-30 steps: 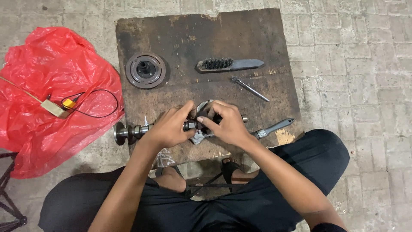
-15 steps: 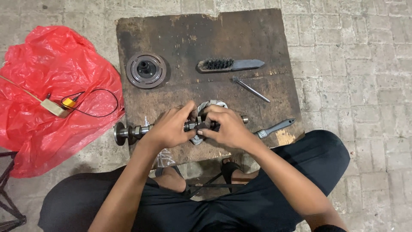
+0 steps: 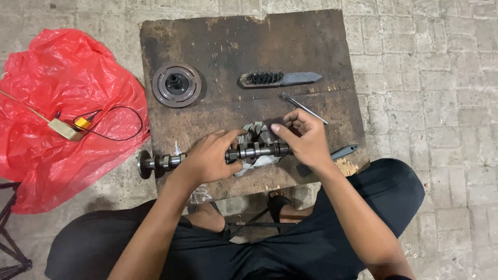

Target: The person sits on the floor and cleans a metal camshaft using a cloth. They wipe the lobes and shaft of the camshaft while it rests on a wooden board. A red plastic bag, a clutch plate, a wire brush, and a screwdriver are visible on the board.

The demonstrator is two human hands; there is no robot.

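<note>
Hands (image 3: 259,148) on camshaft (image 3: 207,155) near board edge (image 3: 290,181)

Camshaft (image 3: 207,155): dark grey steel, shiny lobes. Rag (image 3: 258,136) under it: pale grey, stained. Board (image 3: 233,46): dark brown, blackened patches. Wire brush (image 3: 280,79): grey handle, black bristles. Pulley disc (image 3: 176,84): dark grey, concentric rings. Plastic bag (image 3: 57,103): bright red. Trousers (image 3: 311,249): black. Floor (image 3: 441,78): grey pavers.

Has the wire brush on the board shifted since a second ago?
No. The wire brush lies in the same spot on the wooden board, to the right of the round pulley.
</note>
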